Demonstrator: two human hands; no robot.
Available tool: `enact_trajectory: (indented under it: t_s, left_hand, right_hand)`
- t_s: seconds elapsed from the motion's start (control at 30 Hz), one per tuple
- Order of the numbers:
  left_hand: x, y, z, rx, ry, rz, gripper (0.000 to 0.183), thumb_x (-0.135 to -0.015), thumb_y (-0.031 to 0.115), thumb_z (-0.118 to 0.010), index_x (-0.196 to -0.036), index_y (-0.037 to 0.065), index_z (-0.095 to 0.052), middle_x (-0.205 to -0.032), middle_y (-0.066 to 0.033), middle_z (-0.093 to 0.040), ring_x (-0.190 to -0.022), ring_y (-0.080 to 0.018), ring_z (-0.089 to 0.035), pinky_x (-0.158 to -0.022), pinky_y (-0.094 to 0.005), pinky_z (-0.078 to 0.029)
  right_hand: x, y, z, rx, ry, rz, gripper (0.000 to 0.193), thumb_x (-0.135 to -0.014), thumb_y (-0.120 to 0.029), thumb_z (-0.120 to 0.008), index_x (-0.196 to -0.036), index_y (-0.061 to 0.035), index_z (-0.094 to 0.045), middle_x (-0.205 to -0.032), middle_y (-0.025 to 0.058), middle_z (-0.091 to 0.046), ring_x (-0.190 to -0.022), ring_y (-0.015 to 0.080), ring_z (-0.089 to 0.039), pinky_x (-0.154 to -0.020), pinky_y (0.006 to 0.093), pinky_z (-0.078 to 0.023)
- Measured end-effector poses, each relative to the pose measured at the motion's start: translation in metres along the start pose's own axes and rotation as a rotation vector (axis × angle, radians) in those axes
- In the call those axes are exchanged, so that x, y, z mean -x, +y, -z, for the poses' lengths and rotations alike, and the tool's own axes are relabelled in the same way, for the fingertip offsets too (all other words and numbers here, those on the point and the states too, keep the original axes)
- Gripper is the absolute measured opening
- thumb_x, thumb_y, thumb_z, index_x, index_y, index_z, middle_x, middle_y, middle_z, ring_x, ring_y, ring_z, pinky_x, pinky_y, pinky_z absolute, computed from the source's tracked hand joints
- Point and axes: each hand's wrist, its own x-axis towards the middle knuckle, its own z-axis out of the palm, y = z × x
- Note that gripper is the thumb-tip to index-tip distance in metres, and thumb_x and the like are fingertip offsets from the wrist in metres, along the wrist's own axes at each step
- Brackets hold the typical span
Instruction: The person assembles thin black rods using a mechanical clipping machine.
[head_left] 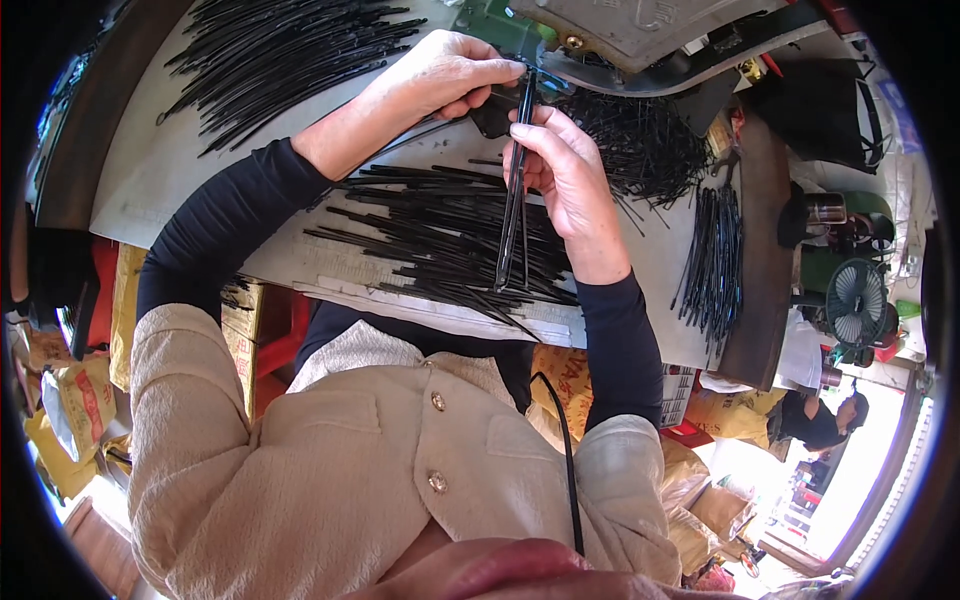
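Note:
My left hand (455, 72) is closed, its thumb and forefinger pinched at the upper end of a narrow glossy black strip (514, 195). Lower down, my right hand (562, 165) grips the same strip between thumb and curled fingers. The strip hangs almost upright, and a thinner black length runs beside it. Its top end meets the green machine (497, 28), where my fingertips hide the contact. Beneath my hands lies a loose pile of black strips (440, 235) on the pale worktable (275, 240).
More black strips (290, 55) lie in a large pile at the far left. A tangled black heap (640, 150) sits right of my right hand, and a neater bundle (715, 255) lies near the table's right edge. A fan (858, 300) and another person (825, 418) are farther right.

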Motion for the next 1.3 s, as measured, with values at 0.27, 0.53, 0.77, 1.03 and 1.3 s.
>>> enact_trajectory:
  t_s: [0.27, 0.53, 0.77, 1.03, 1.3]
  left_hand:
    - [0.000, 0.002, 0.004, 0.004, -0.064, -0.106, 0.030, -0.091, 0.028, -0.054, -0.091, 0.000, -0.064, -0.058, -0.0010, -0.054, -0.039, -0.0027, -0.043, -0.037, -0.0164, -0.031]
    - [0.004, 0.005, 0.008, 0.111, -0.172, 0.016, 0.028, -0.088, 0.024, -0.056, -0.101, 0.000, -0.062, -0.067, -0.0031, -0.059, -0.045, -0.0080, -0.056, -0.039, -0.0161, -0.042]
    - [0.005, 0.005, 0.003, 0.218, -0.191, 0.039, 0.025, -0.089, 0.023, -0.056, -0.079, 0.001, -0.062, -0.064, -0.0038, -0.058, -0.050, -0.0099, -0.057, -0.044, -0.0193, -0.046]
    - [0.002, 0.000, 0.002, 0.139, -0.184, 0.010, 0.028, -0.091, 0.027, -0.054, -0.080, 0.002, -0.062, -0.065, -0.0016, -0.056, -0.049, -0.0088, -0.058, -0.042, -0.0180, -0.044]
    - [0.006, 0.002, 0.001, 0.077, -0.131, -0.023, 0.028, -0.090, 0.022, -0.053, -0.079, -0.002, -0.062, -0.062, -0.0051, -0.058, -0.049, -0.0119, -0.059, -0.044, -0.0207, -0.047]
  right_hand:
    - [-0.001, -0.001, 0.003, -0.006, 0.052, 0.039, 0.022, -0.083, -0.017, -0.060, -0.098, -0.0031, -0.052, -0.068, 0.0056, -0.058, -0.051, 0.0097, -0.053, -0.046, 0.0199, -0.041]
    - [-0.006, 0.001, 0.002, -0.055, -0.002, 0.076, 0.025, -0.083, -0.017, -0.065, -0.099, -0.0012, -0.053, -0.074, 0.0075, -0.061, -0.052, 0.0097, -0.053, -0.047, 0.0197, -0.041]
    - [-0.008, -0.002, 0.002, -0.071, -0.030, 0.110, 0.022, -0.084, -0.015, -0.063, -0.098, 0.0006, -0.055, -0.085, 0.0065, -0.062, -0.061, 0.0086, -0.055, -0.048, 0.0201, -0.043]
    - [-0.013, -0.005, 0.002, -0.006, -0.004, 0.113, 0.020, -0.086, -0.018, -0.061, -0.097, -0.0022, -0.057, -0.072, 0.0061, -0.059, -0.049, 0.0063, -0.048, -0.044, 0.0176, -0.037]
    - [-0.014, -0.002, 0.003, 0.040, -0.027, 0.068, 0.020, -0.084, -0.020, -0.063, -0.093, -0.0023, -0.058, -0.076, 0.0049, -0.062, -0.052, 0.0066, -0.051, -0.045, 0.0186, -0.039]
